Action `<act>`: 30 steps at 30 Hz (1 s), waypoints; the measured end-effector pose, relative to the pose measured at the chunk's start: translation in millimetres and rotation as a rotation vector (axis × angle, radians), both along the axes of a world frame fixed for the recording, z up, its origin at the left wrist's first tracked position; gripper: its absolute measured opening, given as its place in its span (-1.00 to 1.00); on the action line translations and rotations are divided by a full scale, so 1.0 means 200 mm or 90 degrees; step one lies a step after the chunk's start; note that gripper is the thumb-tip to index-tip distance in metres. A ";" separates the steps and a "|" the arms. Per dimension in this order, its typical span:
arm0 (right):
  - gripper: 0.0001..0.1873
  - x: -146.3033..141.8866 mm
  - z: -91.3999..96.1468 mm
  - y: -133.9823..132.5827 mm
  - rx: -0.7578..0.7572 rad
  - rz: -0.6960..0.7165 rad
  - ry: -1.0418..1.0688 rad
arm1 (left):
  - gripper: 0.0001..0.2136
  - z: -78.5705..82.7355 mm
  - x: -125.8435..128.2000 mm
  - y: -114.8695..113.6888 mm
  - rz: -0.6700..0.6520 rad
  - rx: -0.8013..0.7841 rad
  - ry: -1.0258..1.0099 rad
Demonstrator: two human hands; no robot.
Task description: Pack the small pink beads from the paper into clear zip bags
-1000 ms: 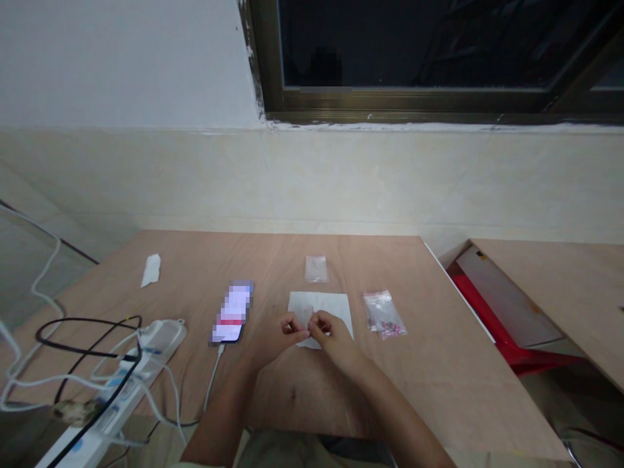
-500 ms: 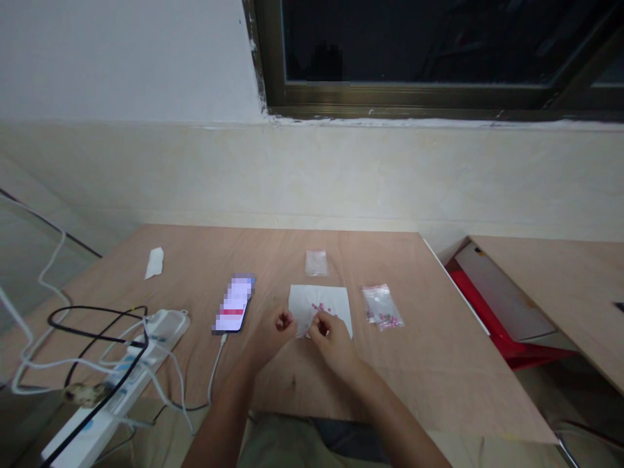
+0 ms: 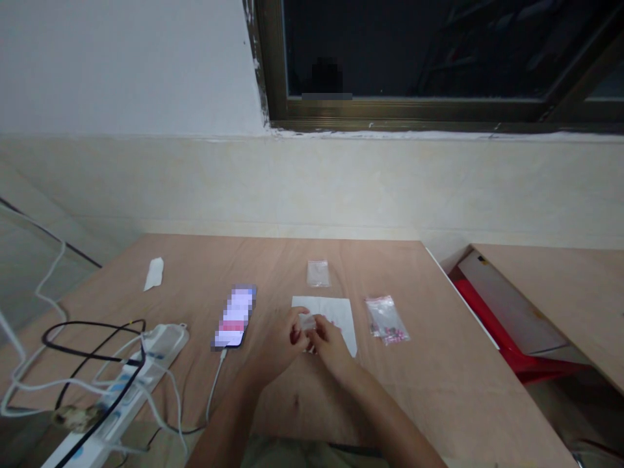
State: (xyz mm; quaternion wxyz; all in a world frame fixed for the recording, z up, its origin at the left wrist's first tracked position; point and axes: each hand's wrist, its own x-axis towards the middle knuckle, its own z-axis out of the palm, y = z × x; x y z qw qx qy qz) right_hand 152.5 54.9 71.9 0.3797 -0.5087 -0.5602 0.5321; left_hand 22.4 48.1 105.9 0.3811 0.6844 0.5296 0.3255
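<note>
My left hand (image 3: 285,339) and my right hand (image 3: 332,344) meet over a white sheet of paper (image 3: 344,312). Between their fingertips is a small translucent piece that looks like a clear plastic bag (image 3: 307,321). Both hands are closed, thumbs and forefingers pinching at its edges. Small pink pieces on the paper are mostly hidden behind my right hand. To the right of the paper lies a clear zip bag (image 3: 385,317) with pink pieces gathered at its near end. Another clear zip bag (image 3: 318,273) lies flat behind the paper.
A phone (image 3: 234,317) with a lit screen lies to the left, a white cable plugged into it. Farther left, a white power strip (image 3: 158,344) is tangled with black and white cables. A white scrap (image 3: 154,273) rests near the wooden table's (image 3: 439,364) far left corner.
My hands have come together, and the translucent piece now shows between their fingertips. My right hand covers more of the pink pieces. The view has tilted slightly upward.
</note>
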 end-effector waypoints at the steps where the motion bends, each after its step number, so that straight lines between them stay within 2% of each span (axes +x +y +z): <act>1: -0.87 0.01 -0.02 0.01 -0.024 -0.006 0.033 | -0.71 -0.01 -0.02 0.00 -0.006 -0.018 -0.022; 3: -0.85 0.03 -0.05 0.04 -0.064 -0.018 0.112 | -0.69 -0.04 -0.06 0.01 0.019 -0.043 -0.061; 4: -0.83 0.04 -0.06 0.04 -0.075 -0.012 0.149 | -0.69 -0.06 -0.09 0.02 0.059 -0.041 -0.074; 6: -0.81 0.05 -0.07 0.06 -0.090 0.030 0.212 | -0.72 -0.12 -0.14 0.03 0.119 -0.071 -0.094; 9: -0.83 0.05 -0.09 0.07 -0.115 0.100 0.252 | -0.71 -0.23 -0.17 0.04 0.070 -0.209 -0.148; 11: -0.85 0.05 -0.13 0.07 -0.121 0.080 0.233 | -0.70 -0.29 -0.18 0.04 0.053 -0.242 -0.185; 13: -0.84 0.05 -0.17 0.06 -0.116 -0.004 0.184 | -0.71 -0.33 -0.17 0.04 0.074 -0.245 -0.209; 15: -0.79 0.06 -0.22 0.04 -0.110 -0.096 0.145 | -0.71 -0.34 -0.17 0.03 0.115 -0.241 -0.209; 17: -0.73 0.06 -0.25 0.01 -0.115 -0.132 0.138 | -0.72 -0.34 -0.18 0.03 0.156 -0.228 -0.189; 22: -0.66 0.05 -0.28 -0.05 -0.124 -0.072 0.125 | -0.76 -0.33 -0.19 0.02 0.198 -0.191 -0.146; 26: -0.68 0.04 -0.32 -0.03 -0.135 -0.070 0.079 | -0.73 -0.38 -0.20 0.04 0.189 -0.200 -0.170; 30: -0.69 0.06 -0.37 -0.01 -0.107 -0.083 0.038 | -0.68 -0.42 -0.23 0.06 0.170 -0.221 -0.189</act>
